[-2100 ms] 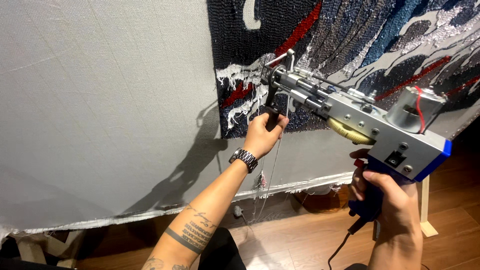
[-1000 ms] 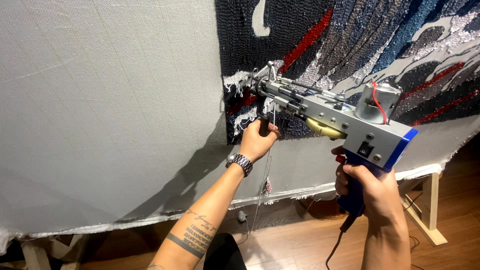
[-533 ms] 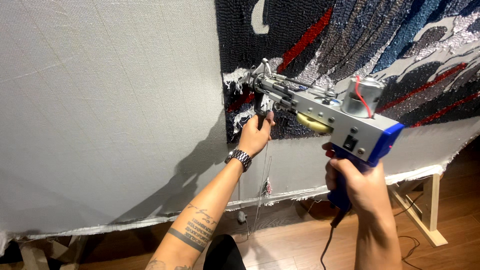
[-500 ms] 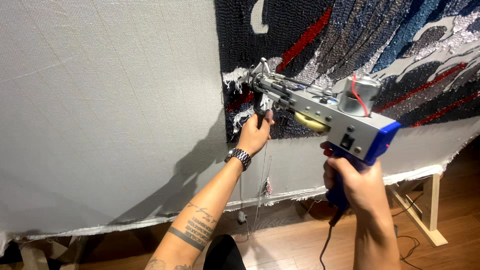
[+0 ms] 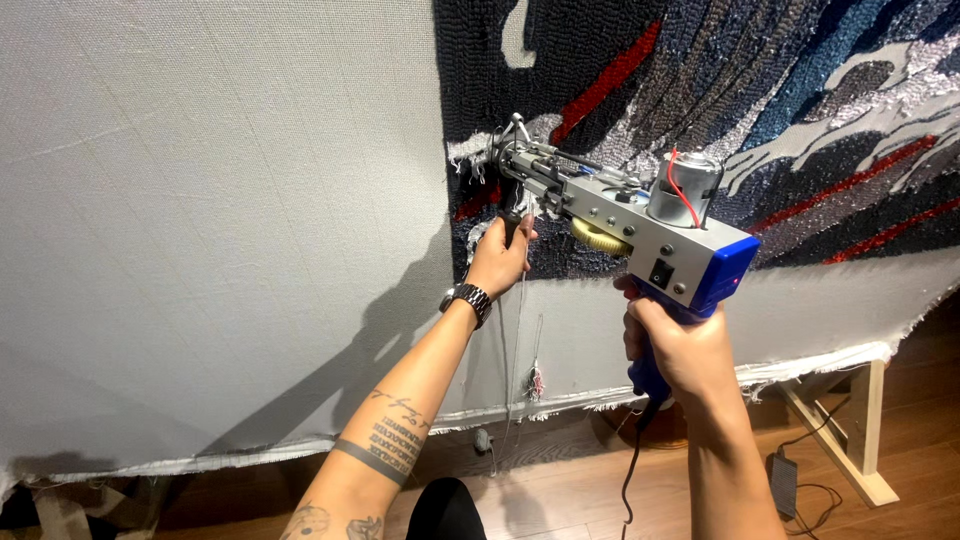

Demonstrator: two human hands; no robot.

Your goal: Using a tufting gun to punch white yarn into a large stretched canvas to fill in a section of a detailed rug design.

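Far left: only bare grey backing cloth (image 5: 200, 200), stretched tight, with its frayed lower edge hanging loose. A tear or a slack spot here could spoil the tension, probably if the tool is pushed too hard.

Left hand (image 5: 497, 262) closed around the black front grip, just under the nose of the tufting gun (image 5: 620, 215), wristwatch (image 5: 467, 298) on the wrist. Needle tip pressed against the cloth at the edge of the tufted pattern (image 5: 720, 90), but not clearly visible behind the metal parts. Thin yarn strands (image 5: 518, 350) hanging down beside the left forearm; possible snag on the watch or the fingers, and then a skipped or pulled row.

Right hand (image 5: 675, 345) closed around the blue rear handle below the motor. Trigger finger hidden, so pressed or not cannot be told. Black power cord (image 5: 628, 480) dropping to the wooden floor (image 5: 850, 520) near the adapter (image 5: 782, 482); risk of catching it with a foot.

Far right: wooden frame leg (image 5: 862, 430) only partly seen, pattern cut off at the top and the right.
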